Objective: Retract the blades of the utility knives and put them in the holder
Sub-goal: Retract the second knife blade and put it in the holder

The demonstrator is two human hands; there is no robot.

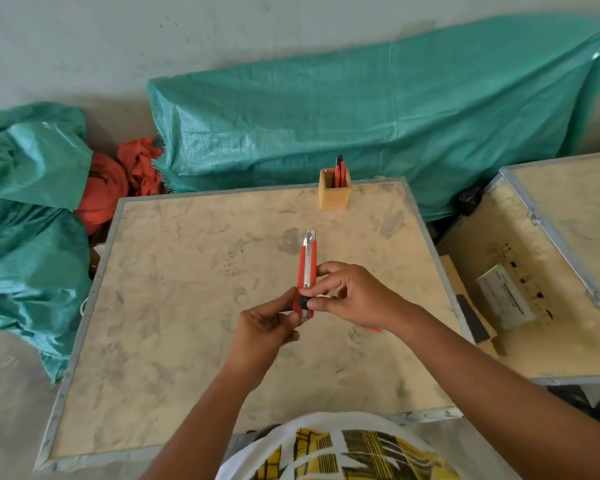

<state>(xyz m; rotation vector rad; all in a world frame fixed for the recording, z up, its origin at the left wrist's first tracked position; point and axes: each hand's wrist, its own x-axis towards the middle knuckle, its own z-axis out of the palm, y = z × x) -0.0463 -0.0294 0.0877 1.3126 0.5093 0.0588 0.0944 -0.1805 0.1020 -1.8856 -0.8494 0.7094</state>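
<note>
Knife: a red utility knife (306, 271) held above the middle of the worktop (174, 306), blade tip pointing away, a short bit of blade showing.
Left hand (269, 329): pinching the knife's lower end.
Right hand (352, 299): closed around the body, thumb on the black slider.
Holder (335, 194): wooden box at the far edge, with red knives standing inside.

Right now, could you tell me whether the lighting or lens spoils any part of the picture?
Head view: soft, even light; the utility knife and wooden holder read sharply; wide-angle distortion bows the table edges; the green tarp blurs towards the upper right corner.
</note>
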